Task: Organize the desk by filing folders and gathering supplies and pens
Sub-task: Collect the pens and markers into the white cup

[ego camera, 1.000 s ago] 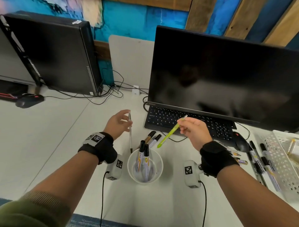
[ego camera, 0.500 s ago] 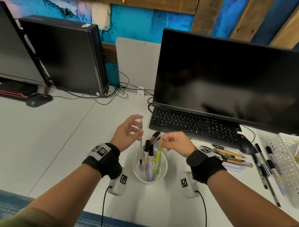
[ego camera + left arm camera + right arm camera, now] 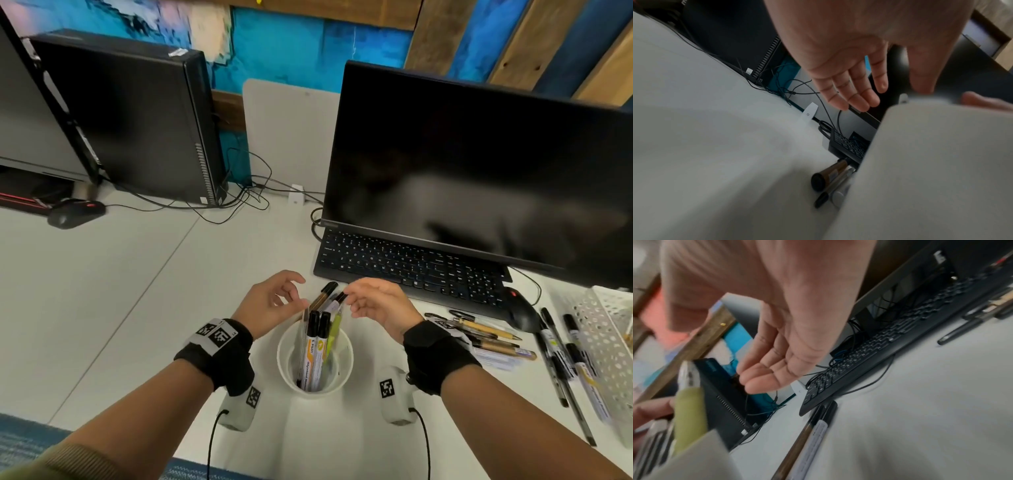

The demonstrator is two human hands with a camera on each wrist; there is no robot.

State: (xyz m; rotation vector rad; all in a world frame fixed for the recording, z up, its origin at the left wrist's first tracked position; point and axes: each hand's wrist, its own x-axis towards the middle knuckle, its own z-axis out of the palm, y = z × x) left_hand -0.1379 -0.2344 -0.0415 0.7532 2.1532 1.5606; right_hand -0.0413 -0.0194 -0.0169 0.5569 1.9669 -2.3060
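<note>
A white cup point(image 3: 346, 370) stands on the desk in front of me, holding two black-capped markers point(image 3: 313, 346), a clear pen point(image 3: 302, 353) and a green pen point(image 3: 333, 334). My left hand point(image 3: 297, 291) hovers just above and left of the cup's rim with fingers spread, holding nothing. My right hand point(image 3: 352, 302) hovers above and right of the rim, also empty. The wrist views show the left hand point(image 3: 855, 91) and the right hand point(image 3: 764, 369) with relaxed, straight fingers. The green pen point(image 3: 688, 410) leans in the cup point(image 3: 694, 459). Three loose markers point(image 3: 325, 294) lie behind the cup.
A keyboard point(image 3: 411, 267) and a monitor point(image 3: 479, 178) sit behind the cup, with a mouse point(image 3: 520, 311) to the right. Several pens point(image 3: 486, 337) and markers point(image 3: 555, 353) lie at the right beside a white perforated basket point(image 3: 609, 342). A PC tower point(image 3: 137, 120) stands far left.
The left hand let the clear pen go and the right hand let the green pen go; both pens now stand in the cup. Both hands have opened above the rim.
</note>
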